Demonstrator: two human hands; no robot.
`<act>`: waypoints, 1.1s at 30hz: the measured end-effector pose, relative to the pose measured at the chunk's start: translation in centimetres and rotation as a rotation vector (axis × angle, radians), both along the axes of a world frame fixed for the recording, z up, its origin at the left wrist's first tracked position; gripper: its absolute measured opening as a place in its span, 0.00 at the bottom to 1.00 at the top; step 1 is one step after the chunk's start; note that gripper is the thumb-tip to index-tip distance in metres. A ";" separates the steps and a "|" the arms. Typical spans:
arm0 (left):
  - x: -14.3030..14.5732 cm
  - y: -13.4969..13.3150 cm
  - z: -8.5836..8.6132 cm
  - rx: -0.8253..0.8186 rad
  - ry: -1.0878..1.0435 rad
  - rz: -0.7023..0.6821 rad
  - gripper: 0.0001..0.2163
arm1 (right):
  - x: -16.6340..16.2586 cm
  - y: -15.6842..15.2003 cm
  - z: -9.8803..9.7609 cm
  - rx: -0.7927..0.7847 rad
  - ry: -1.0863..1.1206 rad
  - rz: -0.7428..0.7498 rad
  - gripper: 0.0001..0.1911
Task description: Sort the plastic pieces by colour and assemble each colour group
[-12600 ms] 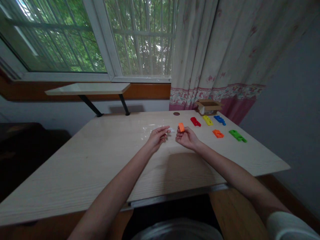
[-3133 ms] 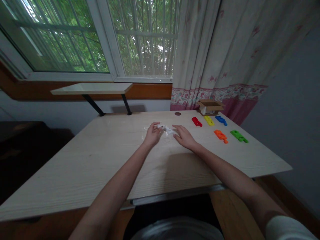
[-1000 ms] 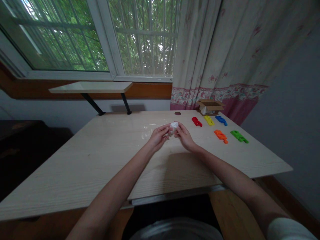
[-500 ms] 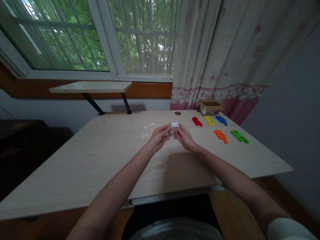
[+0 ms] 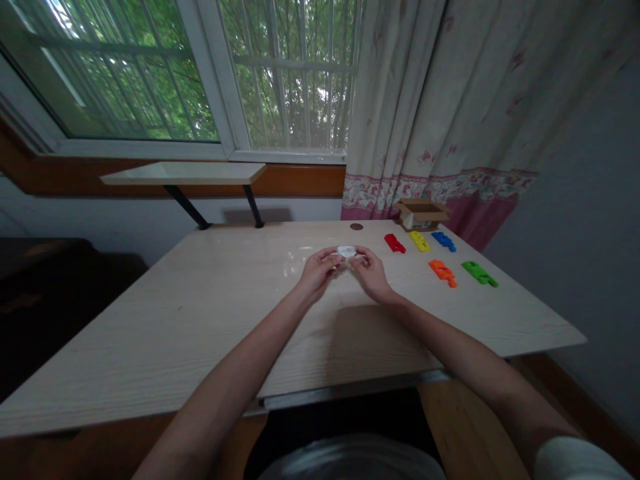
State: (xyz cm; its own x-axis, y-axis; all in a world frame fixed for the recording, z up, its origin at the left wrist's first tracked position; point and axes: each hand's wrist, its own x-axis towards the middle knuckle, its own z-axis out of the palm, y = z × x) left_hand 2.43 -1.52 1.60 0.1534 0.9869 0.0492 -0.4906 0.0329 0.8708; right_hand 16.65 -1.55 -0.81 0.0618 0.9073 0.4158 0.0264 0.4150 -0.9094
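Between my two hands, above the middle of the table, is a small crumpled white piece (image 5: 346, 251) that looks like paper. My left hand (image 5: 319, 272) pinches its left side with thumb and fingers. On its right side, my right hand (image 5: 370, 273) grips it the same way. Fingers cover part of the white piece, and I cannot make out its exact kind. To the right of my hands lie flat plastic pieces: red (image 5: 395, 243), yellow (image 5: 419, 241), blue (image 5: 444, 241), orange (image 5: 443, 273) and green (image 5: 480, 273).
An open cardboard box (image 5: 423, 215) stands at the table's back right, by the curtain (image 5: 425, 100). A dark round disc (image 5: 356, 227) lies near the back edge. A raised shelf (image 5: 185, 174) on black legs stands at the back left of the wooden table (image 5: 200, 320).
The white piece has turned in my fingers and looks flatter and wider than before. My right fingers have curled in closer to it. The plastic pieces have stayed put.
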 end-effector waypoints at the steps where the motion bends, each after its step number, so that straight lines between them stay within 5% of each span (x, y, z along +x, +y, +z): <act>1: 0.0 0.1 -0.1 -0.002 -0.003 0.002 0.21 | 0.0 0.0 0.0 0.004 0.005 -0.015 0.21; 13: -0.4 0.3 -0.1 -0.048 -0.078 -0.106 0.17 | 0.1 -0.3 0.5 0.037 0.025 -0.006 0.20; 25: -0.4 0.4 -0.3 0.083 0.007 -0.033 0.22 | 0.1 -0.2 0.6 0.001 0.072 0.012 0.22; 33: -0.4 0.7 -0.4 0.092 0.084 0.074 0.18 | 0.1 0.0 0.5 -0.035 0.116 0.052 0.22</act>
State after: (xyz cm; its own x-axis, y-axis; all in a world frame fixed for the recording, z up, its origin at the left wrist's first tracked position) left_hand 2.00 -0.81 1.20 0.0879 0.9876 0.1301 -0.4141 -0.0825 0.9065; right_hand 16.79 -1.50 -0.27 0.0606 0.9246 0.3762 -0.1006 0.3806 -0.9193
